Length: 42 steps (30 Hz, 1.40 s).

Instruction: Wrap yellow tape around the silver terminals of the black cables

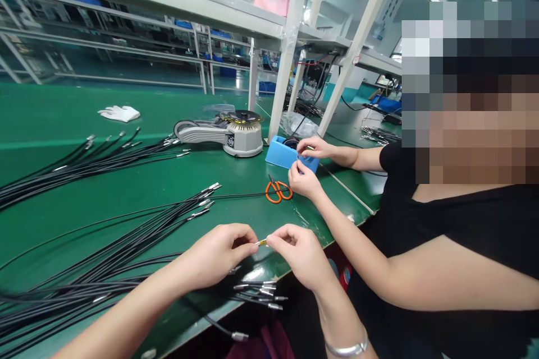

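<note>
My left hand (pixel 225 252) and my right hand (pixel 300 255) meet above the front edge of the green table. Between their fingertips is a small metal cable connector with a yellow band (pixel 262 242), pinched from both sides. The fingers cover most of it, and whether a cable runs from it is hidden. Below and behind my left hand lie bundles of black cables (pixel 138 235) with silver connector ends. More silver cable connectors (pixel 266 289) stick out at the table edge under my hands.
A person sits at the right, their hands (pixel 307 171) at a blue tape dispenser (pixel 280 152). Orange-handled scissors (pixel 278 190) lie before it. A grey round tape machine (pixel 243 137), another cable bundle (pixel 92 165) and a white glove (pixel 120 113) are farther back. Shelf posts (pixel 286 61) rise behind.
</note>
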Available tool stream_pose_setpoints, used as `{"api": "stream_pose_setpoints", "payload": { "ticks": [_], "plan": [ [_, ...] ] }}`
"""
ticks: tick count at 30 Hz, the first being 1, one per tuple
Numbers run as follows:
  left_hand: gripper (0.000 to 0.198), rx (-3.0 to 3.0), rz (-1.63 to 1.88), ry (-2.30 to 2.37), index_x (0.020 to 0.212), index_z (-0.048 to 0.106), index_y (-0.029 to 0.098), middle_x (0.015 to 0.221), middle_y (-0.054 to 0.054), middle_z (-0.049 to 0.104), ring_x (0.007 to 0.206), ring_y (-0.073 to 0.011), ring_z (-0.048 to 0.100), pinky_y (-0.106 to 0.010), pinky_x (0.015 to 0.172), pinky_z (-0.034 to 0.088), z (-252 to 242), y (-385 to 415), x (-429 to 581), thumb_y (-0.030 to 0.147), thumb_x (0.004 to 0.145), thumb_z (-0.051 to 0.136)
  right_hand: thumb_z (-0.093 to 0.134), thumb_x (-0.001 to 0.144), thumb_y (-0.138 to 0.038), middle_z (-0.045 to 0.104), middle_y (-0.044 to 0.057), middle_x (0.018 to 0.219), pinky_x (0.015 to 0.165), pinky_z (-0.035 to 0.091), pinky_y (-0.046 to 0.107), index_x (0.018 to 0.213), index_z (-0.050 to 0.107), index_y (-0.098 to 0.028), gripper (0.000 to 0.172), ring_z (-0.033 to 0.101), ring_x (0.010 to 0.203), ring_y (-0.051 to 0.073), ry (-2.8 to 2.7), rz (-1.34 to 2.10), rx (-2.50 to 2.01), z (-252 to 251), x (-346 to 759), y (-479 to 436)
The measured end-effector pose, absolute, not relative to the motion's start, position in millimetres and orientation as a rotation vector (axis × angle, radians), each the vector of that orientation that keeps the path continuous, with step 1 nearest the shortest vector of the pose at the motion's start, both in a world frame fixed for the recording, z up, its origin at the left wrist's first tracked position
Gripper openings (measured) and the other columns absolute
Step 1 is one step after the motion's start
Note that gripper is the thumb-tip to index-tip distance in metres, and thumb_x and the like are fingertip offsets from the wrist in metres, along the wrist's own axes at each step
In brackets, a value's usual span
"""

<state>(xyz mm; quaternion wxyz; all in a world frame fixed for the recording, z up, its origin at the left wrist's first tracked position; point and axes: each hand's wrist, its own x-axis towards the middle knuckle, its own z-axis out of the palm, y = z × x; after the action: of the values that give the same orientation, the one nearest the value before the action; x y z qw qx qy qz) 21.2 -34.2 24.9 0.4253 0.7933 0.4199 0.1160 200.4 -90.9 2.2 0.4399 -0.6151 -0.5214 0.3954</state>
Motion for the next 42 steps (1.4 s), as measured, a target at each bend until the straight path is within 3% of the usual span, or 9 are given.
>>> {"api": "stream_pose_setpoints", "payload": {
  "ticks": [13,20,34,37,40,42],
  "plan": [
    [0.024,1.872,0.278,1.069,0.071,0.059,0.018,0.061,0.005,0.052,0.055,-0.0109,0.043,-0.020,0.051,0.032,23.0,-33.4,31.9,0.038,0.080,0.049,0.064,0.075,-0.030,0.063,0.001,0.062,0.063,0.044,0.027,0.066,0.065,-0.015,0.018,0.056,0.061,0.015,-1.187,1.099,-1.419,-8.6,198.5,-88.3],
    [0.028,2.102,0.294,1.030,0.076,0.063,0.020,0.072,0.002,0.062,0.067,-0.0135,0.054,-0.022,0.064,0.037,16.3,-36.6,29.4,0.033,0.088,0.041,0.064,0.076,-0.029,0.064,0.002,0.065,0.065,0.044,0.027,0.066,0.064,-0.015,0.017,0.056,0.064,0.015,-1.201,1.054,-1.422,-13.5,194.3,-88.8],
    [0.029,2.384,0.288,0.882,0.072,0.064,0.018,0.071,-0.001,0.064,0.071,-0.0136,0.056,-0.022,0.067,0.040,13.7,-50.1,24.0,0.024,0.091,0.043,0.065,0.071,-0.029,0.058,0.000,0.060,0.060,0.038,0.025,0.061,0.059,-0.015,0.018,0.049,0.059,0.013,-1.254,1.280,-1.380,-19.3,191.1,-92.6],
    [0.028,2.407,0.290,0.821,0.081,0.067,0.021,0.078,0.000,0.067,0.076,-0.0130,0.058,-0.021,0.069,0.041,24.9,-48.5,11.0,0.029,0.093,0.043,0.065,0.073,-0.030,0.058,0.000,0.062,0.062,0.038,0.025,0.063,0.059,-0.015,0.019,0.050,0.062,0.013,-1.283,1.331,-1.344,-16.3,190.5,-96.0],
    [0.023,2.428,0.405,1.023,0.101,0.065,0.026,0.098,0.001,0.068,0.091,-0.0138,0.059,-0.022,0.083,0.042,31.8,-32.1,-15.9,0.033,0.092,0.045,0.061,0.076,-0.029,0.058,-0.001,0.064,0.060,0.037,0.024,0.066,0.061,-0.016,0.017,0.051,0.062,0.013,-1.430,1.244,-1.449,-15.1,194.7,-106.0],
    [0.025,2.453,0.450,1.419,0.098,0.065,0.024,0.099,-0.002,0.067,0.094,-0.0169,0.058,-0.026,0.086,0.042,28.1,-13.6,-36.6,0.030,0.092,0.042,0.061,0.076,-0.029,0.059,-0.001,0.064,0.057,0.036,0.024,0.064,0.064,-0.017,0.017,0.052,0.061,0.014,-1.581,1.161,-1.563,-15.3,201.6,-112.1]
  ]
}}
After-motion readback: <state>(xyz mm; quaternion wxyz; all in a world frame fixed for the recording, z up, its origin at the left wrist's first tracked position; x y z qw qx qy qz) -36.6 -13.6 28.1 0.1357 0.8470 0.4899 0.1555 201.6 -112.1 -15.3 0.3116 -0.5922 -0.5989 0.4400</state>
